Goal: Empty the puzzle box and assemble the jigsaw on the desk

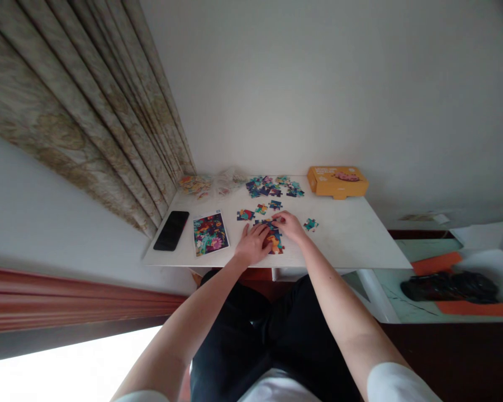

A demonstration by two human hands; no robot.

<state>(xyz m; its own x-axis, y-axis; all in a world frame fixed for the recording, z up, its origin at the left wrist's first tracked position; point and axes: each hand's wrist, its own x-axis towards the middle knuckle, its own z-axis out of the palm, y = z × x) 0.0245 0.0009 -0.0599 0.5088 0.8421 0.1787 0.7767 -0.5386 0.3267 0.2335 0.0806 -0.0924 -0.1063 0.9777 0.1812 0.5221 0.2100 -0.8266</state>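
Now, at the frame's centre, the left hand [254, 244] lies spread over the joined puzzle pieces [277, 244]; the right hand [288, 225] curls at their upper edge, grip impossible to tell. Looks like fitting, calling for careful edge alignment.

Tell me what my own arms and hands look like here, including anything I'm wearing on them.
Your left hand and right hand are both bare, with no gloves. Both forearms are uncovered, and no watch or bracelet shows on them. Plain white sleeves show at the bottom edge. Rings would be too small to tell.
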